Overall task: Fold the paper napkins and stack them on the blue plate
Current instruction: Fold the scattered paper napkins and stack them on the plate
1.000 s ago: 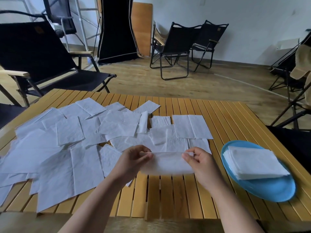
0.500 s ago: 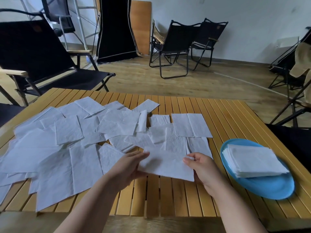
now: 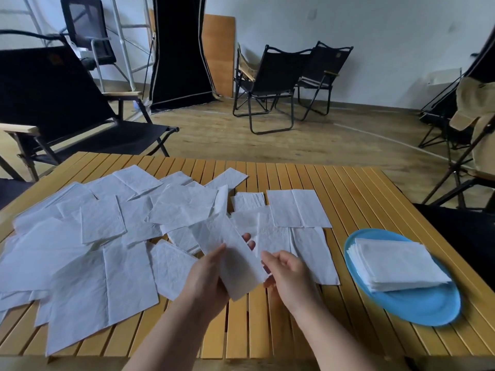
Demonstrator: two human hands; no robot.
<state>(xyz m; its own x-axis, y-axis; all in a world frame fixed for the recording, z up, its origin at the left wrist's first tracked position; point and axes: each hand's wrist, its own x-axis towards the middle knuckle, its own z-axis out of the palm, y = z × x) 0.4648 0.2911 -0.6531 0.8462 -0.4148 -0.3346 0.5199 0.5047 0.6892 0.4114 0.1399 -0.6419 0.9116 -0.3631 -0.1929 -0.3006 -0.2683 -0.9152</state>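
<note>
The left hand grips a folded white napkin, thumb on its near face and fingertips showing past its far edge, so that the long strip stands tilted above the surface, a little in from the near edge and about midway along it. The right hand sits just beside the napkin's right edge with its fingers loosely curled; its fingertips are at the paper's lower right corner, though whether they pinch it or only touch it cannot be told. Outward to the left, a spread of unfolded napkins overlaps in a loose heap that covers the left half of the surface, out to the left edge and nearly to the far edge. Directly beyond the hands, a few more flat sheets lie side by side near the middle. Toward the right edge, near the front right corner, the blue plate rests on the slats, carrying a neat stack of folded napkins on its far half. Black folding chairs stand on the wooden floor past the far edge.
</note>
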